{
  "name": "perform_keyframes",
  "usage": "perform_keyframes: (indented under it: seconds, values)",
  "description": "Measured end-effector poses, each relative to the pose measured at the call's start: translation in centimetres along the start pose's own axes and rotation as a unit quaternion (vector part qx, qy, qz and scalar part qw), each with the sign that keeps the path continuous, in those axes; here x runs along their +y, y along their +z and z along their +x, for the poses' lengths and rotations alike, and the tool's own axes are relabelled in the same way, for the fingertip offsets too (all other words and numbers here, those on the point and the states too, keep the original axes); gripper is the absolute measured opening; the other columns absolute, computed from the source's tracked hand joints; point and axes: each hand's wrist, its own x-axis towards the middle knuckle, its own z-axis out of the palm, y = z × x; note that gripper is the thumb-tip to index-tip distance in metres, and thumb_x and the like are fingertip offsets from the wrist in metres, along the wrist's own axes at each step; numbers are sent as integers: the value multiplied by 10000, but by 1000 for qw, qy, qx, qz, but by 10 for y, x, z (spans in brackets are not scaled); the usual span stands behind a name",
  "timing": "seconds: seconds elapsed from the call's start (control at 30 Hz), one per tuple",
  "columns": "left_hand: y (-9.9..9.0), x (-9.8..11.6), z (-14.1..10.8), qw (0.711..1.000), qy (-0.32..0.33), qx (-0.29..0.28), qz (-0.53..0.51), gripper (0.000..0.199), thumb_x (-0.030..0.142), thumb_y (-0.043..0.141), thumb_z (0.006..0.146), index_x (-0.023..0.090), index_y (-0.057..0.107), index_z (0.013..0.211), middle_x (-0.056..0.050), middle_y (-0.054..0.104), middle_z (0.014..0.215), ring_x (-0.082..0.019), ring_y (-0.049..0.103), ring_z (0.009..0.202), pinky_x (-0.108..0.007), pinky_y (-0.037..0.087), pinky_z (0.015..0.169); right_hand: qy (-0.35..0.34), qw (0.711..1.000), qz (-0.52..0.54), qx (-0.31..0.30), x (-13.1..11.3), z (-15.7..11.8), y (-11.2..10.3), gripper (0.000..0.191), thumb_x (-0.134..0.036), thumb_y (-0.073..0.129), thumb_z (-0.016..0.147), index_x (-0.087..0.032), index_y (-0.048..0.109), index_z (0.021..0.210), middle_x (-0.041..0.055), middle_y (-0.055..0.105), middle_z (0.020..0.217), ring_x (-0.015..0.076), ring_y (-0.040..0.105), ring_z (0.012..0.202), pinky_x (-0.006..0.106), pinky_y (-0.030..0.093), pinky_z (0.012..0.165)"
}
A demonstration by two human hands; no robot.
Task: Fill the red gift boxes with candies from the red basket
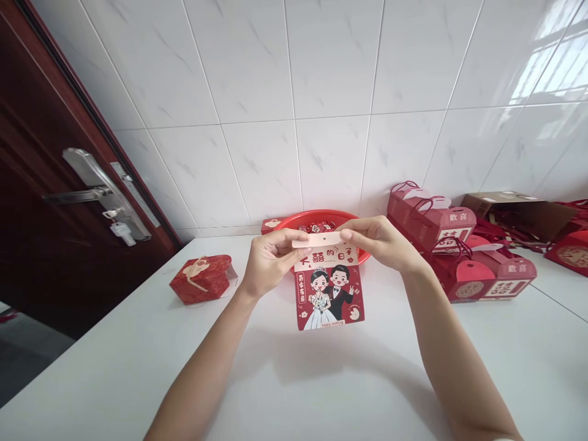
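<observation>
A red and cream paper gift bag (329, 297) with a cartoon bride and groom hangs upright above the white table. My left hand (277, 257) pinches the left end of its folded cream top flap. At the flap's right end, my right hand (377, 240) grips it between thumb and fingers. A small hole shows in the middle of the flap. Behind the bag, partly covered by it and my hands, sits a red plastic basket (298, 218) holding small red wrapped items.
On the left stands a red box with a twine bow (202, 277). Stacked red gift boxes (459, 223) with cord handles are at the right, beside an open brown carton (519, 211). A tiled wall (331, 159) backs the table (138, 367); a dark door (41, 184) is far left.
</observation>
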Motion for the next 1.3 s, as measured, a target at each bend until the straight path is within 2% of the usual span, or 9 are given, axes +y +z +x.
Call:
perform_keyframes:
  seconds: [0.33, 0.7, 0.8, 0.87, 1.0, 1.1, 1.13, 1.2, 1.3]
  values:
    - [-3, 3, -1, 999, -15, -32, 21, 251, 304, 837, 707, 165, 758, 901, -21, 737, 686, -152, 674, 593, -247, 578, 547, 18, 998, 62, 28, 2, 4, 8, 406, -537, 751, 779, -139, 711, 850, 42, 671, 716, 146, 608, 637, 242, 467, 511]
    - [-1, 0, -2, 998, 34, -7, 49, 235, 342, 751, 833, 176, 752, 999, 0, 696, 632, -155, 673, 623, -252, 568, 595, -54, 997, -26, 50, 3, 4, 5, 309, -458, 670, 870, -153, 708, 837, 44, 684, 773, 147, 603, 696, 247, 484, 590]
    - [-1, 2, -2, 999, 16, -29, 13, 472, 405, 749, 847, 195, 656, 1259, -45, 769, 831, -197, 725, 769, -301, 604, 707, -74, 993, -53, 80, 1, -4, -6, 292, -457, 678, 872, -168, 714, 848, 39, 700, 783, 155, 618, 702, 258, 485, 598]
    - [-3, -1, 3, 998, 4, -57, -22, 572, 457, 746, 844, 196, 597, 1331, -106, 766, 1072, -246, 730, 974, -359, 602, 850, -85, 980, -79, 160, 0, -13, -23, 282, -460, 693, 864, -180, 722, 856, 41, 704, 781, 166, 624, 699, 274, 485, 594]
    - [-10, -28, 15, 997, -39, -73, 6, 472, 531, 759, 802, 160, 706, 1089, -138, 737, 1172, -289, 707, 1076, -405, 572, 947, -98, 882, -187, 422, -4, -43, -78, 162, -342, 742, 820, -180, 738, 812, 55, 689, 723, 165, 604, 638, 302, 455, 571]
    - [-10, -63, 21, 992, -74, -72, 77, 486, 582, 750, 760, 163, 732, 1006, -121, 767, 1082, -283, 718, 1014, -424, 570, 943, -91, 715, -320, 615, -8, -74, -126, 37, -146, 733, 754, -115, 746, 772, 63, 655, 671, 147, 544, 579, 299, 374, 529]
    - [-8, -73, 21, 988, -82, -77, 107, 485, 592, 732, 755, 168, 736, 989, -114, 772, 1064, -280, 720, 990, -423, 572, 932, -83, 656, -369, 653, -8, -85, -141, 44, -106, 723, 738, -91, 749, 769, 54, 633, 648, 140, 518, 571, 294, 349, 532]
    - [-3, -88, 20, 975, -90, -95, 180, 436, 581, 678, 765, 185, 744, 934, -98, 779, 1033, -279, 718, 959, -415, 570, 913, -39, 593, -447, 669, -5, -109, -167, 101, -88, 713, 750, -48, 769, 824, 46, 605, 635, 137, 488, 585, 290, 353, 576]
    - [4, -95, 17, 951, -87, -122, 271, 361, 523, 592, 793, 215, 747, 900, -73, 783, 1029, -278, 716, 944, -399, 555, 895, 90, 547, -494, 669, 14, -140, -195, 179, -55, 694, 776, -1, 776, 926, 107, 671, 711, 159, 514, 601, 306, 357, 627]
